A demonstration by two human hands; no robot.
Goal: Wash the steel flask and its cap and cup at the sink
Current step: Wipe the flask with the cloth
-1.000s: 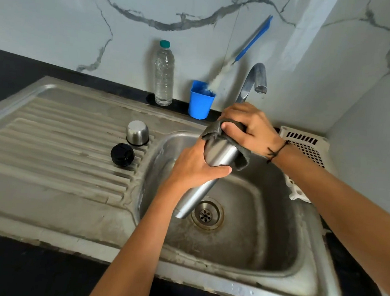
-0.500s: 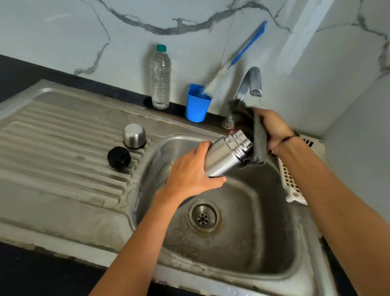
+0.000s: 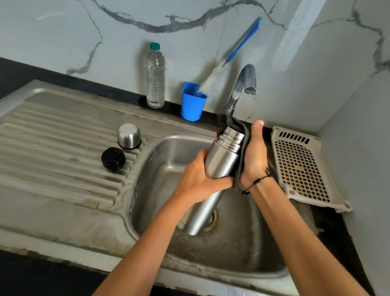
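Over the sink, I scrubbed the flask with a dark cloth.
My left hand gripped its middle; my right hand pressed the cloth on. I judged slow rubbing around the neck best.

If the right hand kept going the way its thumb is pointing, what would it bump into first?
The right hand, pressing a dark cloth on the steel flask, points up toward the back wall. It would probably meet the tap first, though depth is hard to judge.
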